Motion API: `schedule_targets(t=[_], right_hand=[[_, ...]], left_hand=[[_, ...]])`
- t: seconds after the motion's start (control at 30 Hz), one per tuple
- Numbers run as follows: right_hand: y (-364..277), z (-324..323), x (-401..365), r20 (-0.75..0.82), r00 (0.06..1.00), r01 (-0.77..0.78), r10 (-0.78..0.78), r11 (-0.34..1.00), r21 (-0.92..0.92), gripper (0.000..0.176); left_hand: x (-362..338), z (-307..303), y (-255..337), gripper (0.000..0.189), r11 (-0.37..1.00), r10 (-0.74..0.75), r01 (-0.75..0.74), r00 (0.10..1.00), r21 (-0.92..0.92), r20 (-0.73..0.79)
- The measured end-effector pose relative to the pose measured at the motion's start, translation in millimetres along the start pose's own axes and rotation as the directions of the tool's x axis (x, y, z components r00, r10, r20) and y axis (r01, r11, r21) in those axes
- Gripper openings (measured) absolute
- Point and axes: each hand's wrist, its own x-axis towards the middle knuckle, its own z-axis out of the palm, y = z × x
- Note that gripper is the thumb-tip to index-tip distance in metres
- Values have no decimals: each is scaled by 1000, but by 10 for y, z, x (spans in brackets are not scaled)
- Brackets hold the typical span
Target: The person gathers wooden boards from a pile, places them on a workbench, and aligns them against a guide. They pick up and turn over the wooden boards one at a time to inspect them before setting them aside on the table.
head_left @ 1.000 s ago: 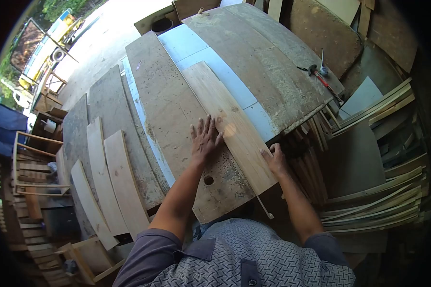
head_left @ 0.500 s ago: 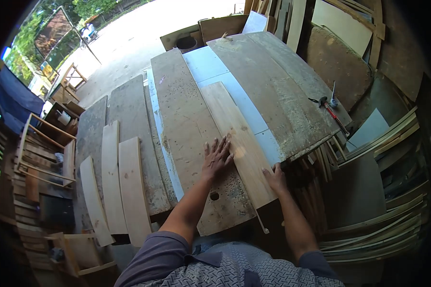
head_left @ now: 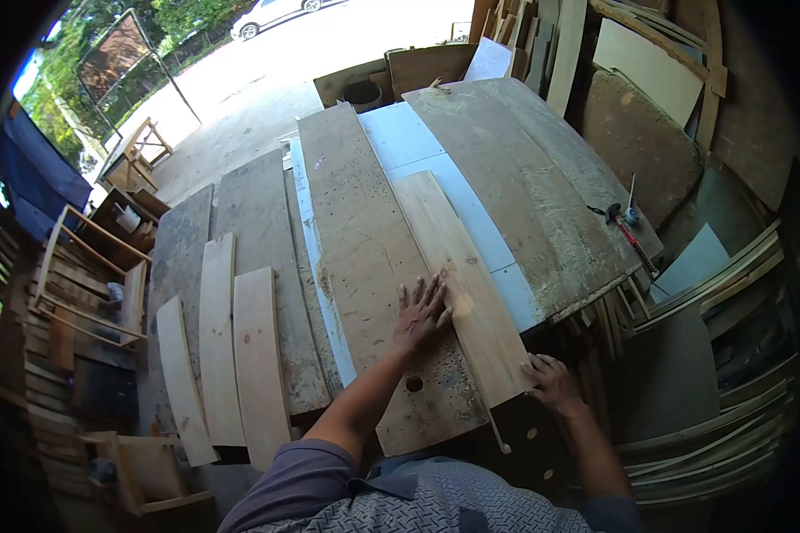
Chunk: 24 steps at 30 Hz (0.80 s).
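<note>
A pale wooden board [head_left: 462,275] lies lengthwise on the worn workbench [head_left: 356,231], its near end close to the bench's front edge. My left hand [head_left: 420,318] is spread flat, palm down, with its fingertips at the board's left edge and the palm over the bench plank. At the right side of the near end, my right hand [head_left: 556,384] has its fingers bent against the board's edge; its underside is hidden. A thin strip [head_left: 500,431] sticks out below the board's near left corner.
Several pale boards [head_left: 256,355] rest on the bench at left. A red-handled tool [head_left: 627,233] lies near the right edge. Stacked wood strips [head_left: 738,435] fill the right side, and a wooden frame [head_left: 89,275] stands at left. A white car [head_left: 280,13] is outside.
The view has shifted, so the bench appears lower and further right. My right hand has moved down along the board's right edge, toward its near corner. My left hand stays spread. A car has appeared outside.
</note>
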Motion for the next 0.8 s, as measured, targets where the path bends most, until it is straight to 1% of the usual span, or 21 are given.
schedule_targets(t=[0.07, 0.1, 0.2, 0.43, 0.63, 0.8], right_hand=[[15, 8, 58, -12, 999, 38, -39, 996, -76, 66], [13, 15, 61, -4, 1000, 25, -26, 997, -70, 66], [21, -44, 198, 30, 998, 50, -46, 989, -138, 66], [1, -61, 419, 31, 999, 17, -13, 987, -158, 66], [2, -87, 636, 56, 998, 24, -14, 985, -172, 66], [-9, -131, 848, 56, 998, 38, -29, 984, -176, 66]], left_hand=[[47, -57, 19, 66, 1000, 9, -9, 1000, 4, -3], [25, -81, 33, 66, 1000, 14, -14, 1000, -3, 11], [51, -150, 46, 66, 1000, 19, -19, 1000, -11, 20], [47, -175, 39, 67, 999, 26, -26, 1000, -33, 10], [44, -249, 63, 68, 997, 20, -18, 1000, -72, 22], [53, -222, 43, 67, 998, 20, -18, 999, -67, 26]])
